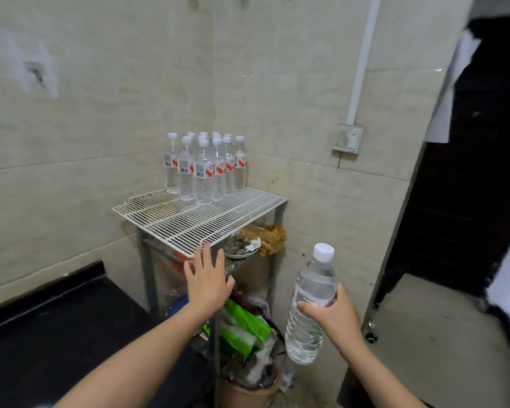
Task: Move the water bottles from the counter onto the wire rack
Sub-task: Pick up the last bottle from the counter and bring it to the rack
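Observation:
A white wire rack [189, 228] stands in the tiled corner. Several clear water bottles [203, 169] with white caps and red-and-white labels are grouped upright at its back. My right hand [333, 316] grips a clear water bottle [309, 304] around its middle, upright and slightly tilted, below and to the right of the rack. My left hand [208, 278] is spread open, palm down, just below the rack's front edge, holding nothing. The black counter [56, 334] lies at the lower left, with no bottle visible on it.
Under the rack sit a dish with scraps [242, 248] and a brown rag [273, 237]. A bin full of green and clear wrappers [248, 348] stands below. A wall socket [348, 138] is at the right. A dark cabinet on wheels [454, 172] fills the right side.

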`<move>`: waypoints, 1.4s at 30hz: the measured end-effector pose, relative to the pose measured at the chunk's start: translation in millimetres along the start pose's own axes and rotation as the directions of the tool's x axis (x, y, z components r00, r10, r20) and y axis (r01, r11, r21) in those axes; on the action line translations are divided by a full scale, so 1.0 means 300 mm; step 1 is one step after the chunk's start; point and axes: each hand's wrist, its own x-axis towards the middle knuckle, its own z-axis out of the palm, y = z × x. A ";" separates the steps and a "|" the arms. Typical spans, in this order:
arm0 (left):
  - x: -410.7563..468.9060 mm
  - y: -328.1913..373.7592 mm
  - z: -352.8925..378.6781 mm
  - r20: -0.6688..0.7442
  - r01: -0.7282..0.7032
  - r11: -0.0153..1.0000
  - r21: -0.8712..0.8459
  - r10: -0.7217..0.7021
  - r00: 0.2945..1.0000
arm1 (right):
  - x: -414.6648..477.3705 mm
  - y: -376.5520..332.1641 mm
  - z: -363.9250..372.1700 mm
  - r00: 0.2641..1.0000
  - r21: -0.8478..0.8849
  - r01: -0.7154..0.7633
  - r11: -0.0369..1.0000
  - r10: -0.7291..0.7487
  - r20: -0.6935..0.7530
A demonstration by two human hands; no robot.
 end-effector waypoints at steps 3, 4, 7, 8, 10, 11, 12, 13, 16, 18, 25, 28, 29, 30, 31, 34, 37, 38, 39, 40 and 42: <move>0.187 0.078 0.042 -0.072 -0.068 0.995 0.067 0.073 0.995 | 0.162 -0.006 -0.032 1.000 -0.016 0.020 1.000 -0.021 -0.022; 0.255 0.102 0.055 -0.048 -0.081 0.993 0.088 0.086 0.995 | 0.226 -0.016 -0.035 0.999 -0.020 0.030 0.999 -0.031 -0.028; 0.445 0.170 0.083 -0.040 -0.049 0.995 0.092 0.053 0.998 | 0.435 -0.071 -0.029 0.995 -0.052 0.085 0.995 -0.088 -0.052; 0.500 0.181 0.098 -0.034 -0.020 0.997 0.075 0.023 0.999 | 0.507 -0.095 -0.021 0.993 -0.061 0.104 0.993 -0.107 -0.045; 0.586 0.184 0.135 -0.007 0.037 0.998 0.058 -0.037 0.999 | 0.637 -0.140 0.002 0.990 -0.081 0.138 0.987 -0.139 -0.010; 0.617 0.176 0.161 0.003 0.060 0.995 0.078 -0.060 0.998 | 0.693 -0.161 0.015 0.988 -0.082 0.154 0.985 -0.154 0.010; 0.643 0.168 0.184 0.003 0.076 0.990 0.116 -0.077 0.997 | 0.750 -0.174 0.028 0.986 -0.077 0.168 0.983 -0.167 0.026; 0.657 0.163 0.205 -0.001 0.084 0.982 0.171 -0.086 0.996 | 0.803 -0.185 0.043 0.983 -0.073 0.181 0.981 -0.178 0.039; 0.669 0.161 0.251 0.006 0.094 0.955 0.283 -0.099 0.995 | 0.947 -0.212 0.094 0.976 -0.069 0.209 0.975 -0.204 0.079; 0.683 0.160 0.271 -0.016 0.122 0.945 0.302 -0.123 0.992 | 1.047 -0.248 0.136 0.972 -0.066 0.223 0.973 -0.216 0.094; 0.702 0.150 0.304 -0.049 0.144 0.914 0.378 -0.136 0.990 | 1.400 -0.446 0.342 0.945 0.044 0.298 0.954 -0.301 0.128; 0.705 0.143 0.319 -0.086 0.135 0.908 0.397 -0.109 0.990 | 1.536 -0.479 0.446 0.934 0.073 0.288 0.955 -0.297 0.197; 0.705 0.142 0.322 -0.091 0.142 0.907 0.396 -0.115 0.989 | 1.577 -0.480 0.478 0.928 0.081 0.285 0.955 -0.296 0.226; 0.706 0.140 0.328 -0.111 0.154 0.906 0.394 -0.119 0.987 | 1.622 -0.476 0.513 0.920 0.093 0.282 0.955 -0.297 0.255; 0.710 0.142 0.333 -0.127 0.170 0.905 0.390 -0.130 0.983 | 1.661 -0.471 0.543 0.914 0.094 0.278 0.956 -0.293 0.279; 0.716 0.148 0.351 -0.165 0.214 0.892 0.397 -0.160 0.973 | 1.768 -0.454 0.615 0.908 0.074 0.270 0.960 -0.280 0.312; 0.719 0.153 0.362 -0.181 0.260 0.878 0.401 -0.202 0.963 | 1.843 -0.451 0.658 0.900 0.038 0.287 0.957 -0.283 0.331; 0.721 0.155 0.362 -0.187 0.268 0.875 0.403 -0.208 0.960 | 1.869 -0.447 0.672 0.893 0.037 0.304 0.952 -0.298 0.338; 0.721 0.161 0.364 -0.196 0.277 0.867 0.414 -0.212 0.957 | 1.882 -0.446 0.677 0.884 0.036 0.313 0.949 -0.305 0.353; 0.720 0.165 0.365 -0.211 0.283 0.859 0.427 -0.210 0.955 | 1.901 -0.438 0.687 0.878 0.034 0.328 0.944 -0.318 0.358; 0.720 0.168 0.355 -0.229 0.297 0.839 0.456 -0.212 0.950 | 1.912 -0.422 0.690 0.889 0.022 0.320 0.947 -0.309 0.338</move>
